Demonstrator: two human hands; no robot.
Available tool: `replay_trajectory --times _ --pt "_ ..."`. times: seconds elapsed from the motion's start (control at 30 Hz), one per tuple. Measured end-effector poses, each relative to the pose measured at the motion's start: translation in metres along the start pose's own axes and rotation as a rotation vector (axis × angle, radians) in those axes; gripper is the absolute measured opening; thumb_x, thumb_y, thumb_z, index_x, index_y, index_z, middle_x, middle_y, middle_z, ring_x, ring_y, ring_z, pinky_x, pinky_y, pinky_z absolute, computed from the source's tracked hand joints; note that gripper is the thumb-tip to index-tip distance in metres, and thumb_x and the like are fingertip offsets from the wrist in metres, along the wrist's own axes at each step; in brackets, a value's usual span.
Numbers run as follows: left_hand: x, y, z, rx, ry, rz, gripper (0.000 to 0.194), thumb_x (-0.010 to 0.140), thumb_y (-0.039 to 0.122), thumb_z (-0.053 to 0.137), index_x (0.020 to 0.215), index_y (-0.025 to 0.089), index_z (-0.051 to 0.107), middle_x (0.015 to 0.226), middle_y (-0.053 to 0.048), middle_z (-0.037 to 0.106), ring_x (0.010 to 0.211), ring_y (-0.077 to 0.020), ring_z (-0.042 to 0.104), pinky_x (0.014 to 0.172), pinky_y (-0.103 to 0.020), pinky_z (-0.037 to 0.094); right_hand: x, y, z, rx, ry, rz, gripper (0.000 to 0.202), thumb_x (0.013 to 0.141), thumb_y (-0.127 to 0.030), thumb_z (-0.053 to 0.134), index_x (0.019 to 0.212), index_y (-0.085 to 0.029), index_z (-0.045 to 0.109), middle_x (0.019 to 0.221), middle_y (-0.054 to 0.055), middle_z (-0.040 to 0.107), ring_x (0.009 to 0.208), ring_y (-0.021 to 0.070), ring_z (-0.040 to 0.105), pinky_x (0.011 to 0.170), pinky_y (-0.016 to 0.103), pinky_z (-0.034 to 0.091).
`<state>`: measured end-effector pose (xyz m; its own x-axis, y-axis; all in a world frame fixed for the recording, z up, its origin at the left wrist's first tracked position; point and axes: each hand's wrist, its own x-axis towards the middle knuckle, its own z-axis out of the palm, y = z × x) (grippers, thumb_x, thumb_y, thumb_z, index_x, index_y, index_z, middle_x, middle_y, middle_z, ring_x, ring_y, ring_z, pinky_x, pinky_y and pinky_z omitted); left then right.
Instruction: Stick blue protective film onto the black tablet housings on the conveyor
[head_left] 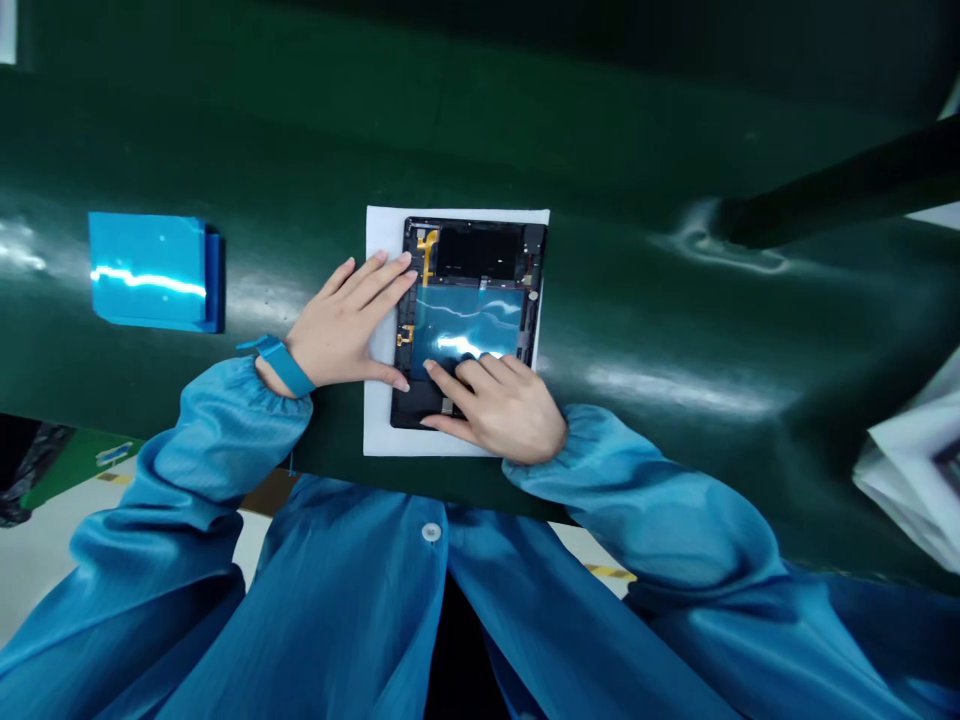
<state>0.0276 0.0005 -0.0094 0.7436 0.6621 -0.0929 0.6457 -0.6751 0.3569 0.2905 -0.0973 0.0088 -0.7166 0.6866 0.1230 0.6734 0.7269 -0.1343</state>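
In the head view, the tablet (531, 245) lay opened, its inside facing up, on a sheet of white paper (378, 425) in the middle of the table (675, 330). The left hand (337, 325) was spread wide with its palm down; its fingertips rested over the tablet's left edge, near a yellow ribbon (428, 262), and its thumb lay well apart from them, lower down on the same edge. It gripped nothing that could be seen.

The right hand (514, 408) was half open. Its index finger reached out to the lower left part of the blue film (465, 312) inside the tablet, while the other fingers were bent over the film's lower edge and the thumb stretched across the tablet's bottom end. Thumb and index finger stood apart with nothing pinched between them; what lay under the bent fingers was hidden.

A black part (478, 253) sat above the film. A blue band (286, 366) circled the left wrist, and both arms wore blue sleeves (660, 500). Well to the left of the paper, a blue block (148, 270) lay on the table.
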Motion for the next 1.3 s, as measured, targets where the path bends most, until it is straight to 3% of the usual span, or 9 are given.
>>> replay_trajectory --times 0.13,0.27,0.37,0.57,0.73,0.83,0.97,1.1,1.3 --pt "0.000 -0.001 -0.001 0.009 -0.009 0.001 0.131 0.068 0.099 0.049 0.166 0.019 0.013 0.171 -0.018 0.023 0.160 -0.0402 0.020 0.131 -0.053 0.012 -0.011 0.025 0.001 -0.005 0.013 0.074 0.052 0.102 -0.056 0.049 0.132 -0.020 0.070 0.092 0.009 0.068 0.084 0.0229 0.053 0.072 0.037 0.033" --pt "0.000 -0.001 -0.003 0.008 -0.001 -0.008 0.133 0.066 0.101 0.042 0.166 0.017 0.016 0.171 -0.018 0.023 0.160 -0.0396 0.020 0.131 -0.052 0.011 -0.018 0.062 0.002 -0.054 0.013 0.310 0.064 0.102 -0.062 0.042 0.136 -0.015 0.067 0.098 0.013 0.067 0.086 0.0255 0.053 0.073 0.038 0.036" --pt "0.000 -0.002 -0.004 0.008 -0.015 -0.041 0.134 0.065 0.102 0.042 0.166 0.018 0.017 0.171 -0.017 0.024 0.159 -0.0402 0.020 0.131 -0.052 0.011 -0.017 0.076 0.001 -0.003 -0.048 0.357 0.074 0.100 -0.069 0.036 0.141 -0.014 0.063 0.104 0.016 0.066 0.088 0.0267 0.054 0.072 0.039 0.037" --pt "0.001 -0.001 -0.007 0.032 -0.060 -0.075 0.136 0.064 0.102 0.046 0.166 0.017 0.018 0.171 -0.018 0.023 0.159 -0.0411 0.019 0.131 -0.054 0.014 -0.037 0.061 -0.005 0.056 -0.069 0.167 0.071 0.098 -0.070 0.044 0.134 -0.015 0.069 0.092 0.012 0.068 0.082 0.0233 0.055 0.069 0.036 0.034" --pt "0.000 0.005 -0.019 0.081 -0.106 -0.086 0.133 0.069 0.095 0.057 0.165 0.012 0.019 0.171 -0.020 0.023 0.159 -0.0425 0.020 0.130 -0.057 0.019 -0.057 0.052 0.000 0.066 0.065 -0.029 0.058 0.099 -0.062 0.053 0.120 -0.012 0.075 0.085 0.009 0.069 0.077 0.0202 0.053 0.069 0.035 0.036" --pt "0.010 0.013 -0.039 0.131 -0.154 -0.097 0.111 0.079 0.080 0.067 0.161 0.013 0.032 0.167 -0.020 0.033 0.152 -0.0419 0.037 0.123 -0.056 0.036 -0.047 0.061 0.006 0.068 0.054 0.005 0.058 0.101 -0.061 0.048 0.122 -0.014 0.075 0.089 0.009 0.069 0.079 0.0206 0.054 0.070 0.035 0.037" --pt "0.052 0.023 -0.060 0.206 -0.080 -0.190 0.048 0.096 0.048 0.062 0.133 0.018 0.064 0.132 -0.013 0.069 0.117 -0.0350 0.067 0.102 -0.054 0.053 -0.020 0.078 0.011 0.044 0.019 0.235 0.064 0.102 -0.061 0.042 0.134 -0.013 0.068 0.095 0.013 0.069 0.083 0.0238 0.057 0.072 0.036 0.039" --pt "0.104 0.022 -0.048 0.263 0.123 -0.264 0.037 0.097 0.032 0.060 0.129 0.014 0.064 0.129 -0.016 0.067 0.117 -0.0363 0.062 0.096 -0.054 0.052 -0.008 0.082 0.011 0.038 0.096 0.362 0.060 0.103 -0.057 0.042 0.132 -0.012 0.069 0.094 0.013 0.070 0.084 0.0247 0.060 0.073 0.036 0.042" --pt "0.132 -0.010 -0.027 0.198 0.073 -0.158 0.022 0.098 0.026 0.055 0.111 0.014 0.068 0.110 -0.013 0.069 0.102 -0.0288 0.064 0.089 -0.044 0.053 -0.040 0.053 0.012 0.298 0.330 0.654 0.038 0.101 -0.040 0.050 0.122 -0.016 0.072 0.082 0.005 0.068 0.064 0.0165 0.060 0.067 0.032 0.050"
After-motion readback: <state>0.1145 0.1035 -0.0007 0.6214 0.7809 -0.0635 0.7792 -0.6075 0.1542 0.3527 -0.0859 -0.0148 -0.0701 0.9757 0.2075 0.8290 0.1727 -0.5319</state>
